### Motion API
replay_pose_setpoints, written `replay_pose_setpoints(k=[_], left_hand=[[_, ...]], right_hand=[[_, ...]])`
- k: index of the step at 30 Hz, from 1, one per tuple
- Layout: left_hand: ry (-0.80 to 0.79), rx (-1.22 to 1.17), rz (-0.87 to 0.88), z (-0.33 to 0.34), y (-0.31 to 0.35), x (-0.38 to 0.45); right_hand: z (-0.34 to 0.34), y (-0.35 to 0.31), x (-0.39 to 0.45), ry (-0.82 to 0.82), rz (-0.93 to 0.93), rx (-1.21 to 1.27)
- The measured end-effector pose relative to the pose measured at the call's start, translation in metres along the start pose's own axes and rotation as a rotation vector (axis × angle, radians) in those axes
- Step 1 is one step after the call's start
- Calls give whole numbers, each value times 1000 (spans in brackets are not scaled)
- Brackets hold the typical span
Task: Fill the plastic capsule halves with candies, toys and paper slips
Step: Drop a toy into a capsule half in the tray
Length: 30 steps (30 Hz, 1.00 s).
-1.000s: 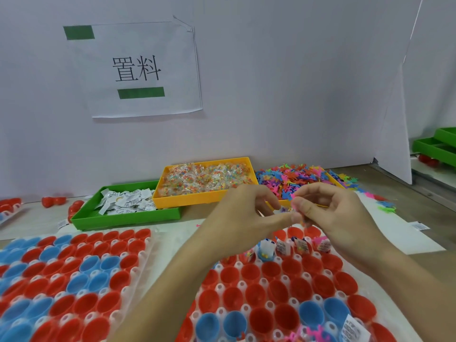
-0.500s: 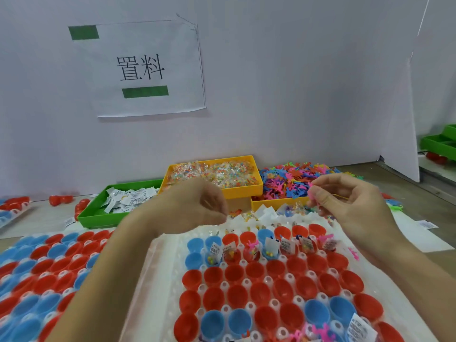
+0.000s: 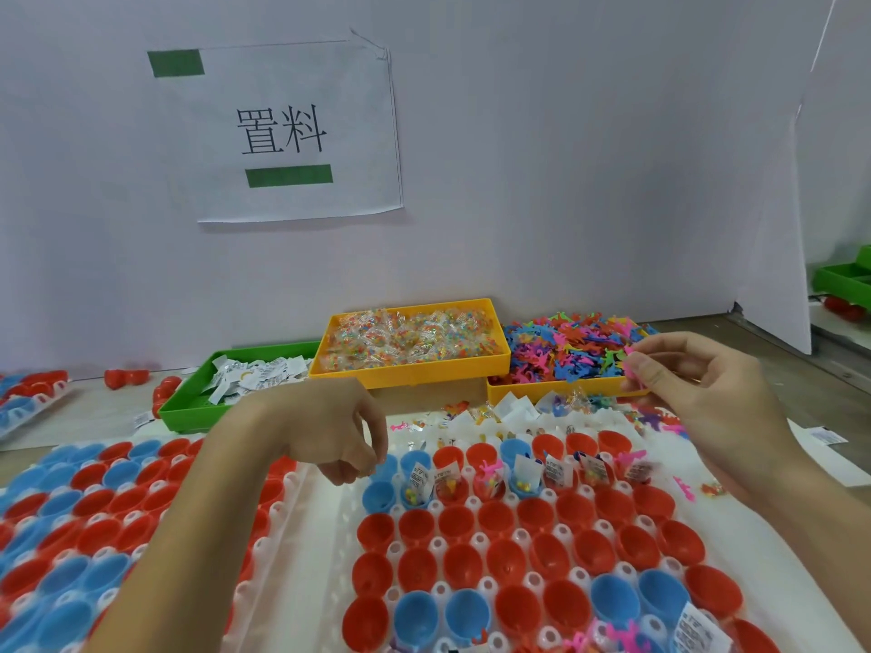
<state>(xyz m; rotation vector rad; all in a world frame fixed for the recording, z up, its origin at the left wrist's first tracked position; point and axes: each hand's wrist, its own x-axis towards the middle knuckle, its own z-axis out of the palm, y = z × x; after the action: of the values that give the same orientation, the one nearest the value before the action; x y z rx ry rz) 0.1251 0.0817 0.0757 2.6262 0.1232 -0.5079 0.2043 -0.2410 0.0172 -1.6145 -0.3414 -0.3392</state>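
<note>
Left hand (image 3: 330,435) hanging curled over the far-left blue capsule halves (image 3: 380,493), contents not discernible. Right hand (image 3: 697,393) pinching a pink toy (image 3: 630,365) beside the far-right tray. Risk: dropping between cups, or doubling an already filled capsule.

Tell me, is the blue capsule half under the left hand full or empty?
Empty: the blue capsule half below the left hand shows only its bare inside.

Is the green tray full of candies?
No, the green tray holds white paper slips; the candies fill the yellow tray.
</note>
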Motion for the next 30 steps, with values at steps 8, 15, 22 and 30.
replay_pose_setpoints(k=[8, 15, 22, 30], left_hand=[[-40, 47, -15, 0, 2, 1], [-53, 68, -19, 4, 6, 5], [-59, 96, -62, 9, 8, 11], [-54, 90, -61, 11, 4, 15]], right_hand=[[-2, 1, 1, 10, -4, -22], [-3, 1, 1, 11, -4, -34], [-2, -2, 1, 12, 4, -27], [-3, -4, -1, -9, 29, -37]])
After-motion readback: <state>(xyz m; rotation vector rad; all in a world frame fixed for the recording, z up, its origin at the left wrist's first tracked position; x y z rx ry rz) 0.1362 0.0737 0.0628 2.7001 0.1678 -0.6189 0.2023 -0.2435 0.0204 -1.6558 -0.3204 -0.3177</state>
